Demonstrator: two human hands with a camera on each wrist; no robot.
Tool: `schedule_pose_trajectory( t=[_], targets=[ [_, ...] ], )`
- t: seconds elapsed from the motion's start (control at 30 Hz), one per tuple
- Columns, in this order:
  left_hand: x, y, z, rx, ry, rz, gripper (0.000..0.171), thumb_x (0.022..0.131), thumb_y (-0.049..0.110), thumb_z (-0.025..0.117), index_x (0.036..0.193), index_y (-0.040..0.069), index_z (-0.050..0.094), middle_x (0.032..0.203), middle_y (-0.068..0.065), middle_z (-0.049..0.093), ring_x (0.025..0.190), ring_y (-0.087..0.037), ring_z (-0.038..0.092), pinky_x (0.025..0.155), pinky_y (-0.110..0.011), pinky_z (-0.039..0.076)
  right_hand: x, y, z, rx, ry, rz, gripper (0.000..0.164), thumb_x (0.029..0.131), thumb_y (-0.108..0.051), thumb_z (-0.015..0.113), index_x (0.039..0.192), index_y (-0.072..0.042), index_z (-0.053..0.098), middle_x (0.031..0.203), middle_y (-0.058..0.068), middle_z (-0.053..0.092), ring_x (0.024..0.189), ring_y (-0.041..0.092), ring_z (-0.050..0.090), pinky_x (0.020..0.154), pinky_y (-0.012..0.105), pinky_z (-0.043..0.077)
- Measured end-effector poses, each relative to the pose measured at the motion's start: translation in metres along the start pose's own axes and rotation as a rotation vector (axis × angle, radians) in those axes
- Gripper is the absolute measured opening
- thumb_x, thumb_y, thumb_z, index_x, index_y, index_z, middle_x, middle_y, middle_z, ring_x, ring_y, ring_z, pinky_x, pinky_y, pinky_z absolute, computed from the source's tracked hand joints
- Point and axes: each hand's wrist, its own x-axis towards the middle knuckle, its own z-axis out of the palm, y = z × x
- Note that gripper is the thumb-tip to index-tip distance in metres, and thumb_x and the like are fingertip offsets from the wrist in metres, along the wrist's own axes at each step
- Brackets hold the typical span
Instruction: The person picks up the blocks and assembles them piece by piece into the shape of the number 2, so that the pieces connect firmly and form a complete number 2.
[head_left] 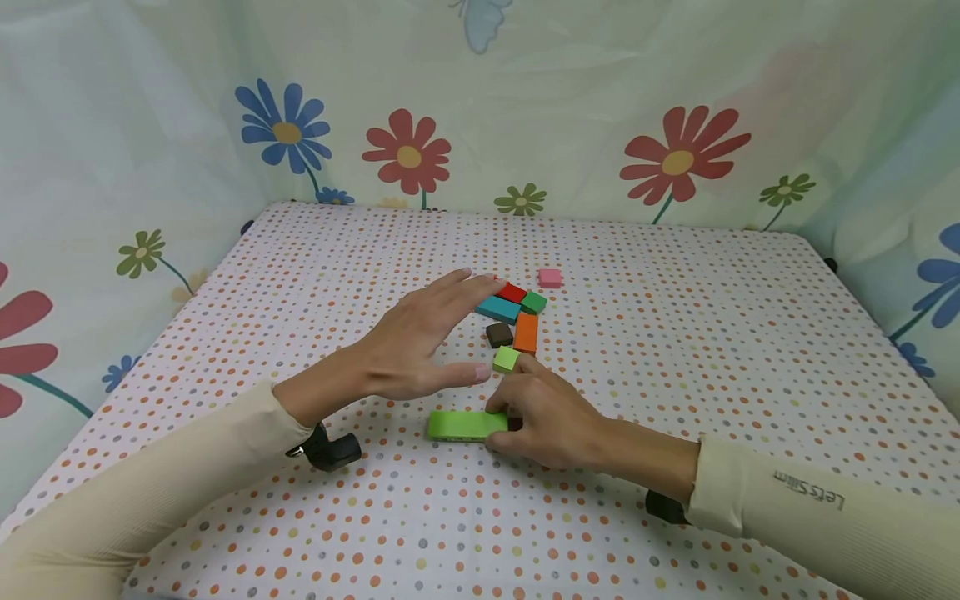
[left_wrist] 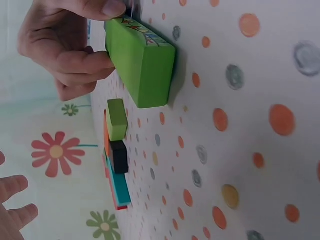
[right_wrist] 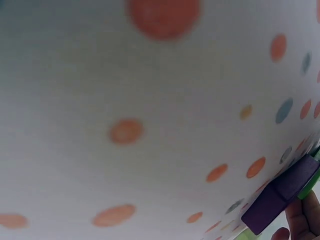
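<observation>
A long bright green block (head_left: 457, 426) lies on the dotted cloth. My right hand (head_left: 558, 418) pinches its right end between thumb and curled fingers. Against that end sits a dark purple block (right_wrist: 282, 192), mostly hidden under the hand in the head view. My left hand (head_left: 416, 340) hovers with its fingers extended, left of the coloured blocks and above the green one, holding nothing. Just beyond the right hand's fingers is a small lime-green block (head_left: 505, 359).
Farther back lie a black block (head_left: 498, 335), an orange block (head_left: 527, 332), a blue block (head_left: 498, 309), a red block (head_left: 513, 292) and a dark green block (head_left: 533, 302), close together. A pink block (head_left: 550, 278) stands apart behind them. Flowered curtains (head_left: 570, 100) enclose the table.
</observation>
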Motion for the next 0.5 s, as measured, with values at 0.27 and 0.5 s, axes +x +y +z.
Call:
schedule_pose_trajectory(
  t=[0.27,0.5],
  targets=[
    [0.013,0.010,0.004,-0.014,0.012,0.055,0.085,0.089,0.061,0.052,0.161,0.023,0.027,0.166,0.005,0.027,0.154,-0.028,0.020,0.114,-0.066,0.028,-0.008,0.005,-0.001,0.034,-0.002,0.000,0.018,0.079,-0.020,0.082,0.096,-0.015,0.080,0.085,-0.012,0.059,0.089,0.010,0.043,0.069,0.025,0.045],
    [0.020,0.017,0.007,-0.013,0.010,0.095,0.087,0.089,0.062,0.050,0.162,0.024,0.024,0.167,0.005,0.026,0.154,-0.030,0.020,0.113,-0.067,0.028,-0.012,0.007,0.001,0.024,-0.003,-0.007,0.022,0.080,-0.024,0.085,0.098,-0.014,0.079,0.092,-0.010,0.060,0.091,0.010,0.042,0.072,0.026,0.045]
  ],
)
